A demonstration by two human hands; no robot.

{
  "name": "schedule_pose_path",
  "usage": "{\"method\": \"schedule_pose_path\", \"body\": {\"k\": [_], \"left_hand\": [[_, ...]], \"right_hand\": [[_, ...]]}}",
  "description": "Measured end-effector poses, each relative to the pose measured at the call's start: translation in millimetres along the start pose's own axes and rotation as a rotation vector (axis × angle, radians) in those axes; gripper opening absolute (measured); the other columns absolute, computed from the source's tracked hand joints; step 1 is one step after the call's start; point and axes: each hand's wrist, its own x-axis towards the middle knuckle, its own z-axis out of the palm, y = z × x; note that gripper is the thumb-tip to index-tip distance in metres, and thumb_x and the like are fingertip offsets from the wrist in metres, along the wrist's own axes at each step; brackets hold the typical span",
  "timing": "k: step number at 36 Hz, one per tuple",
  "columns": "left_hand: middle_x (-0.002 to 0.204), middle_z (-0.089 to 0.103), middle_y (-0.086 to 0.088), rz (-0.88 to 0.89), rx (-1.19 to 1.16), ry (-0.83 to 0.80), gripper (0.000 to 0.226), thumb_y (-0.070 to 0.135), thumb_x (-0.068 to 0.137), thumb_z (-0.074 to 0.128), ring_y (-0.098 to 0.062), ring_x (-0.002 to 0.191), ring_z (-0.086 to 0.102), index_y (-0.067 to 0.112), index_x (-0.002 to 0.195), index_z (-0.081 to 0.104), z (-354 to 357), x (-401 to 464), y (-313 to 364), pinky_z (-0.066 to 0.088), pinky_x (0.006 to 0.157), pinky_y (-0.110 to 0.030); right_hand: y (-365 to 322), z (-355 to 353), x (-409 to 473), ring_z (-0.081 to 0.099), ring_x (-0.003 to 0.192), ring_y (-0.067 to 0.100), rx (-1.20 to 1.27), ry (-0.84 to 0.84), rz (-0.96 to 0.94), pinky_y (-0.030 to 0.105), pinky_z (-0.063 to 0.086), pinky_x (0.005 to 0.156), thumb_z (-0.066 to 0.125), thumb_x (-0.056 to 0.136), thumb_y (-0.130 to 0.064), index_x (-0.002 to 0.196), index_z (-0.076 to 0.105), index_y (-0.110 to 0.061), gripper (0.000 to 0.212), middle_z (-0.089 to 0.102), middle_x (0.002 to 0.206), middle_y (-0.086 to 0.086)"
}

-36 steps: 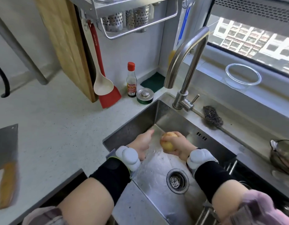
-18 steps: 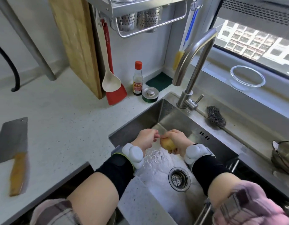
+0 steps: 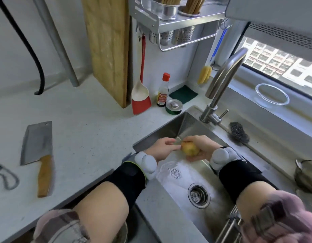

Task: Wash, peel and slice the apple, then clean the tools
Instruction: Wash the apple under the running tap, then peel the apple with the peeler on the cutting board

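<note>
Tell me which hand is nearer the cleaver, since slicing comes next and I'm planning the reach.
Left. The left hand is over the sink's near-left corner, on the counter side where the cleaver lies. The right hand holds the apple farther right.

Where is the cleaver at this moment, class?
In the head view the cleaver lies flat on the countertop at the left, well left of the sink, wooden handle toward the person.
</note>
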Motion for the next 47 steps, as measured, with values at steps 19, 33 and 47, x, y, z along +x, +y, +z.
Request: {"method": "schedule_pose_path", "body": {"k": [19, 33, 47], "left_hand": [[0.106, 0.056, 0.004, 0.307, -0.155, 0.554, 0.072, -0.006, 0.063, 0.083, -0.011, 0.09, 0.058, 0.021, 0.121, 0.05, -284, -203, -69, 0.053, 0.066, -0.015], [0.117, 0.054, 0.0, 0.117, -0.194, 0.829, 0.071, 0.002, 0.063, 0.085, -0.02, 0.103, 0.055, 0.025, 0.121, 0.05, -460, -342, -209, 0.044, 0.077, -0.021], [0.132, 0.035, -0.005, 0.075, -0.69, 0.757, 0.079, -0.008, 0.072, 0.076, -0.026, 0.115, 0.05, 0.027, 0.127, 0.032, -503, -365, -256, 0.056, 0.075, -0.028]], "right_hand": [[-149, 366, -106, 0.064, 0.086, 0.033, -0.096, -0.322, -0.315, 0.03, 0.051, 0.052, 0.068, 0.079, -0.052, 0.127, 0.054, 0.001, 0.072, 0.064, 0.115, 0.021], [-117, 556, -106, 0.058, 0.105, 0.031, -0.863, -0.192, -0.54, 0.028, 0.038, 0.073, 0.061, 0.093, -0.019, 0.12, 0.049, -0.003, 0.034, 0.056, 0.116, 0.014], [-115, 577, -82, 0.051, 0.078, 0.028, -1.246, 0.129, -0.602, 0.031, 0.043, 0.068, 0.058, 0.094, -0.034, 0.068, 0.049, -0.013, 0.034, 0.052, 0.075, 0.007]]}}
